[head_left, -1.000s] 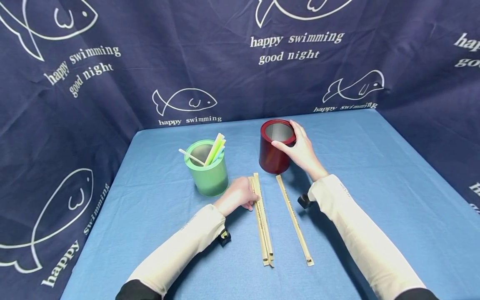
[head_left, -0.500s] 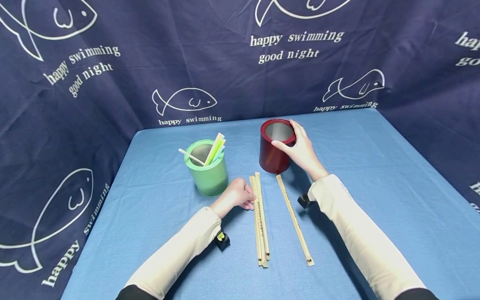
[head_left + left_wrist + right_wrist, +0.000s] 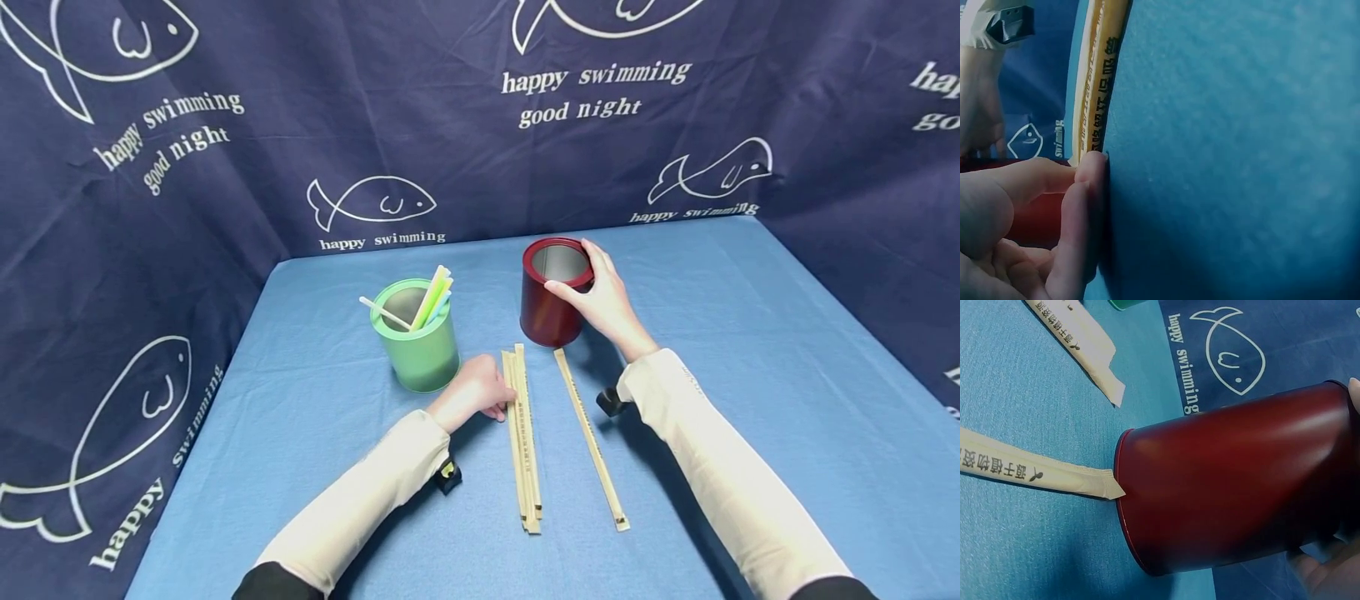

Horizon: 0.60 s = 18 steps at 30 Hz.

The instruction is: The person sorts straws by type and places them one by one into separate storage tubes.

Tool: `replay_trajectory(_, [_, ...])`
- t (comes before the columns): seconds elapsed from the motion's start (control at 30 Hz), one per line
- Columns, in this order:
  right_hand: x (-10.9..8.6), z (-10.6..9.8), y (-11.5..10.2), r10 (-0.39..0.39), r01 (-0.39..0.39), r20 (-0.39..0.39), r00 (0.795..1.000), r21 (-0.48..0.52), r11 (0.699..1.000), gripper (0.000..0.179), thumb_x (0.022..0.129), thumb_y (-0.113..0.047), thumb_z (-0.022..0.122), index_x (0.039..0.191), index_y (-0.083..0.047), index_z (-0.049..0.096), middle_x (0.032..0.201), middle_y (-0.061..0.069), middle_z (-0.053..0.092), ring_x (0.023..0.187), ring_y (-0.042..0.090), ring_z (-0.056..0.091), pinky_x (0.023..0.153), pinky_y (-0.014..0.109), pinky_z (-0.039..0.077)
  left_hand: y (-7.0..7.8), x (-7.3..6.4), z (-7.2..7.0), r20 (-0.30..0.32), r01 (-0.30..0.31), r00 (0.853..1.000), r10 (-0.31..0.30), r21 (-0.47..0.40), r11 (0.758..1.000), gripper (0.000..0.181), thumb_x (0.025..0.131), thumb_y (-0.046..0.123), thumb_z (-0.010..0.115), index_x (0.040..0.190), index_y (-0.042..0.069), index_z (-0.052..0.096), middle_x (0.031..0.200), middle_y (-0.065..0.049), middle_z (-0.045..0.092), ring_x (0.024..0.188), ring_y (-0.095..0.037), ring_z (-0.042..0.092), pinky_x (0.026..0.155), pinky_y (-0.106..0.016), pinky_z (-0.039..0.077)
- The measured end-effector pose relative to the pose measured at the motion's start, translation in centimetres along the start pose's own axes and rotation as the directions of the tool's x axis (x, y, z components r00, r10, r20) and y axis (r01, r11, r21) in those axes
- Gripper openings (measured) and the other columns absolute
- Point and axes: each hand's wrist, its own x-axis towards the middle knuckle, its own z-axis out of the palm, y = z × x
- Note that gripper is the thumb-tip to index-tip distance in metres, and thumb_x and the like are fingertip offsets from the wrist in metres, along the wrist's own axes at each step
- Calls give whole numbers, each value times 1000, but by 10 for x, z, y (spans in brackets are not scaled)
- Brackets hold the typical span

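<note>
Several paper-wrapped straws [image 3: 526,450] lie bunched lengthwise on the blue cloth. My left hand [image 3: 480,387] pinches their left edge between thumb and fingers; the left wrist view shows the fingertips at the printed wrappers [image 3: 1099,81]. A dark red can [image 3: 551,308] stands upright with its mouth up, and its inside looks bare. My right hand [image 3: 603,296] grips its rim from the right, thumb at the front and fingers at the back. In the right wrist view the can [image 3: 1229,481] fills the middle, with only parts of the fingers showing.
A single wrapped straw [image 3: 592,442] lies apart, its far end close to the red can's base. Left of the bunch stands a green can [image 3: 422,358] holding several coloured straws [image 3: 433,300]. Dark blue printed cloth [image 3: 465,125] walls the back and sides.
The bunch of wrapped straws has swung slightly, its near ends now a little further left and lying closer together. My left hand shifted slightly left, then back. The right hand and red can have stayed put.
</note>
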Motion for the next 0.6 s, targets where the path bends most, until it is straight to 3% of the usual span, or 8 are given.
replay_trajectory(0.1, [0, 0, 0, -4, 4, -2, 1000, 1, 1000, 94, 82, -50, 69, 155, -15, 21, 160, 10, 25, 141, 31, 33, 112, 54, 35, 4, 0, 1, -14, -3, 1000, 5, 73, 997, 22, 81, 7, 68, 61, 4, 60, 50, -5, 60, 39, -8, 58, 46, -23, 53])
replay_trajectory(0.23, [0, -1, 1, -3, 3, -7, 1000, 1, 1000, 94, 81, -48, 70, 155, -15, 22, 159, 10, 26, 140, 30, 33, 111, 53, 36, 5, 1, 3, -1, -3, 1000, 4, 52, 999, 21, 80, 4, 66, 60, 4, 59, 49, -5, 59, 38, -9, 57, 46, -23, 54])
replay_trajectory(0.43, [0, 0, 0, 0, 0, -5, 1000, -1, 1000, 93, 82, -50, 69, 155, -15, 22, 159, 11, 26, 140, 31, 33, 111, 54, 36, -3, 3, 2, 47, 5, 999, 1, -133, 991, 29, 82, 0, 59, 54, 5, 54, 49, -4, 56, 39, -9, 57, 47, -24, 55])
replay_trajectory(0.6, [0, 0, 0, -3, 3, -4, 1000, -1, 1000, 92, 83, -47, 69, 155, -13, 22, 159, 11, 26, 140, 31, 33, 112, 54, 35, -12, 4, -1, 87, 8, 996, 16, -269, 963, 23, 85, 1, 59, 64, 5, 53, 52, -4, 57, 42, -10, 58, 47, -23, 54])
